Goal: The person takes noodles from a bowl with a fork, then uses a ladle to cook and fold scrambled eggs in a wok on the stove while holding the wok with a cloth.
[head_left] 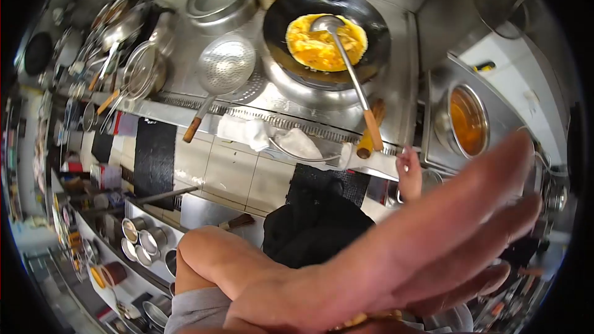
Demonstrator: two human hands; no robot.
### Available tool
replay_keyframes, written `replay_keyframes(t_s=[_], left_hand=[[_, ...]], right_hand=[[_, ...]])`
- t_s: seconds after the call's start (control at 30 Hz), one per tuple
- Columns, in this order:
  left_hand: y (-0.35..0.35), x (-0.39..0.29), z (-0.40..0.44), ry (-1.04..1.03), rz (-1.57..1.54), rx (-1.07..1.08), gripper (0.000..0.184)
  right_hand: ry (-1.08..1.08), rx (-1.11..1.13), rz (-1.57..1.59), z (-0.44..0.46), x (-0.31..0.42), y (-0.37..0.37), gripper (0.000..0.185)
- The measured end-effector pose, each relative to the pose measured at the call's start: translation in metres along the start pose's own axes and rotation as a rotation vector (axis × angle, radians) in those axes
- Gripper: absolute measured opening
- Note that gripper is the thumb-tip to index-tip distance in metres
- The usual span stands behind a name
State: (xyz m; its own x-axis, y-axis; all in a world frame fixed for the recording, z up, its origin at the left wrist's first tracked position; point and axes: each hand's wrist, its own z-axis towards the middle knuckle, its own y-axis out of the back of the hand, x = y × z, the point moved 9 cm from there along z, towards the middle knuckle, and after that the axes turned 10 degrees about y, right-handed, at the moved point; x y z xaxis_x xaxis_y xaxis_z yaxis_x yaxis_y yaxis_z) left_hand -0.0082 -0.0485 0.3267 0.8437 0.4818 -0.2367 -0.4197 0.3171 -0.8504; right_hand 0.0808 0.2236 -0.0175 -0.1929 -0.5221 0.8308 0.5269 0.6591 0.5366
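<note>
My left hand [427, 241] is large and blurred close to the camera, its fingers stretched out and nothing visible in them. It reaches across from the lower left. At the stove's front edge, my right hand [408, 166] has loosely bent fingers, with no object visible in it. A ladle [351, 74] with a wooden handle leans in the black wok [278, 31], its bowl on the yellow egg mixture [304, 40]. The handle end lies beside a thicker wooden handle [366, 142], near my right hand. White cloths [300, 144] lie along the front edge.
A perforated skimmer [226, 65] lies left of the wok, below stacked metal pans [216, 3]. Strainers [141, 71] and other utensils crowd the far left. On the right stands a metal pot [442, 125] of orange liquid. Several small metal pots [151, 239] sit lower left.
</note>
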Motion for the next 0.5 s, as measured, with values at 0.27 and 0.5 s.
replay_keyframes(t_s=[0.27,0.5], left_hand=[[0.04,-0.047,0.003,-0.217,0.18,-0.284,0.083],[0.21,-0.121,-0.124,-0.399,0.601,-1.206,0.065]], right_hand=[[0.262,0.359,-0.353,0.127,0.065,-0.097,0.085],[0.008,0.458,-0.194,0.138,0.034,-0.1,0.085]])
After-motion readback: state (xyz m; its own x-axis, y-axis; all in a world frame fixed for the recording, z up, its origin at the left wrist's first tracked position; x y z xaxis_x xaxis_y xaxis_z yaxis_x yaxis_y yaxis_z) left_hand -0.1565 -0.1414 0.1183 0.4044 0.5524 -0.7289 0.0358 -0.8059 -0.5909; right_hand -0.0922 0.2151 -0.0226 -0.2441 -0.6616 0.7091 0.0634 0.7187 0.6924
